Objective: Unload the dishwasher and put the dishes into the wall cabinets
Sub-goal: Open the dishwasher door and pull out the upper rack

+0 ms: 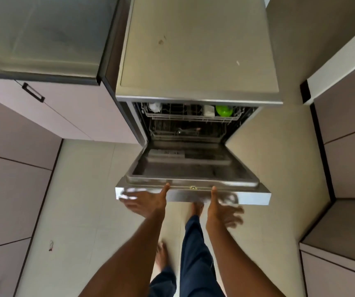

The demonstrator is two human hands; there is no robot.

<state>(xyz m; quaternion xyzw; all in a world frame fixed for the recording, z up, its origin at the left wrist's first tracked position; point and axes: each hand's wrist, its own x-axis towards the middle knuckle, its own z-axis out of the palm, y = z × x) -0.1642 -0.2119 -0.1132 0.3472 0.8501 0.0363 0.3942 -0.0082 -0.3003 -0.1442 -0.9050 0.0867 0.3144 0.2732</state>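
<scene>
The steel dishwasher (198,50) stands ahead with its door (193,168) partly lowered toward me. My left hand (146,202) and my right hand (221,209) are both at the door's front edge, thumbs on its top rim and fingers spread below it, blurred. Inside, the upper rack (185,113) holds a green bowl (223,110), a white cup (208,110) and a white item (155,107) at the left. The lower rack (185,132) is dim, and its contents are unclear.
A counter (39,39) with pale drawers (65,108) and black handles lies left of the dishwasher. Cabinet fronts line the right side (347,146) and the left side (11,179). My bare feet stand on the tiled floor (86,211) just below the door.
</scene>
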